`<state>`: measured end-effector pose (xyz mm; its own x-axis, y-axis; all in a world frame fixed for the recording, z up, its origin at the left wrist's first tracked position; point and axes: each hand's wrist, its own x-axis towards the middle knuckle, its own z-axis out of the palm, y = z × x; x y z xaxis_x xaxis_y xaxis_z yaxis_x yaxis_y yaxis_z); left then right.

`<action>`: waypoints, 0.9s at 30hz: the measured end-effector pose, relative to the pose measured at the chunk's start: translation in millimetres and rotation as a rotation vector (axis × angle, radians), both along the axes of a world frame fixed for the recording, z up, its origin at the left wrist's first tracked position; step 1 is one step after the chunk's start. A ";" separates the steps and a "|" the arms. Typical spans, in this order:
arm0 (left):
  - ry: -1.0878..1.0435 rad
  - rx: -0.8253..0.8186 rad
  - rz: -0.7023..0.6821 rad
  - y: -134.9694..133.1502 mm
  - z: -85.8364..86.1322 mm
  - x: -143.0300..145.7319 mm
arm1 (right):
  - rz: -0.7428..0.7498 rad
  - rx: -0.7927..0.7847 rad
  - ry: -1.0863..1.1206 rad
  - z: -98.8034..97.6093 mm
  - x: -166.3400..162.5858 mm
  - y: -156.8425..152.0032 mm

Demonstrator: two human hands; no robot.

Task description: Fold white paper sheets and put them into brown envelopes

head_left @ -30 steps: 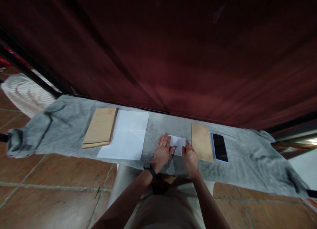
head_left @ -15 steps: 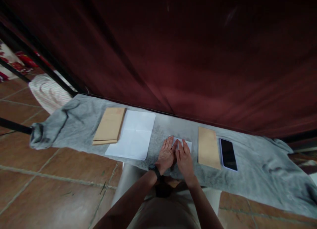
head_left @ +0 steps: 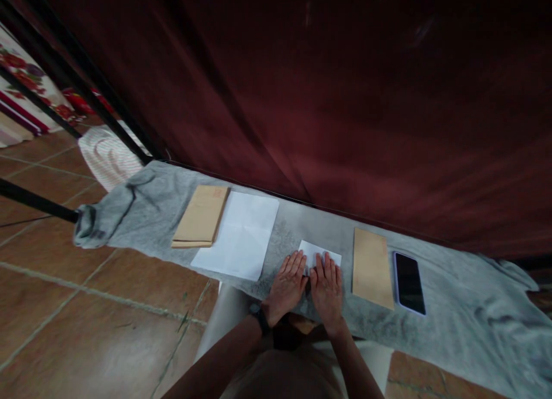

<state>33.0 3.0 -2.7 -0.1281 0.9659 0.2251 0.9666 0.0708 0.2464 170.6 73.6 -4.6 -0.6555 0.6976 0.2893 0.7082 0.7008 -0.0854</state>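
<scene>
A small folded sheet of white paper [head_left: 318,250] lies on the grey cloth [head_left: 297,226] in front of me. My left hand [head_left: 288,284] rests flat at the paper's left side, fingers stretched out, with a dark watch on the wrist. My right hand [head_left: 328,287] presses flat on the paper's near right part, its fingers extended. Both palms face down and hide the near edge of the paper. To the left lie larger white sheets [head_left: 250,232], partly under a stack of brown envelopes [head_left: 202,215]. Right of my hands is a single brown envelope [head_left: 371,267].
A phone [head_left: 409,283] with a pale purple edge lies right of the single envelope. Behind the cloth-covered surface hangs a dark red curtain [head_left: 302,100]. Black metal bars [head_left: 38,200] and a striped cloth [head_left: 112,157] are at the left, above a tiled floor [head_left: 107,330].
My hands have moved apart and nearer to me, showing more of the folded paper. The right fingers now lie flatter. The whole view has shifted slightly.
</scene>
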 end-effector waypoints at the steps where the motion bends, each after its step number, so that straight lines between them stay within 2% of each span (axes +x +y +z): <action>1: -0.011 -0.009 -0.004 -4.8 -0.3 0.6 | -0.005 0.002 -0.005 -1.0 -0.3 -0.2; 6: -0.101 -0.041 -0.070 -20.3 5.1 -3.6 | -0.095 0.021 0.041 -8.9 -2.3 0.1; 8: -0.144 -0.013 -0.057 -19.9 13.0 -23.7 | -0.118 0.017 0.060 -12.0 -3.3 0.5; 9: -0.159 0.015 -0.006 -19.0 18.7 -40.9 | -0.121 0.015 0.066 -13.2 -3.6 0.7; 11: -0.154 0.099 0.206 -17.8 32.9 -89.8 | -0.122 0.019 0.074 -14.8 -3.8 0.6; 15: -0.057 0.224 0.821 -29.5 63.0 -212.8 | -0.116 0.046 0.085 -14.5 -3.6 -0.9; 17: -0.031 0.155 1.021 -42.7 71.4 -261.8 | -0.111 0.052 0.092 -13.7 -3.5 -1.6; 19: -0.067 0.026 1.102 -56.4 72.8 -292.4 | -0.111 0.057 0.102 -13.6 -3.7 -2.0; 22: -0.136 -0.104 1.105 -71.3 66.5 -308.5 | -0.105 0.063 0.120 -14.9 -4.1 -1.8; 27: -0.168 0.006 1.166 -80.4 65.1 -306.7 | -0.114 0.061 0.119 -17.8 -4.4 -0.9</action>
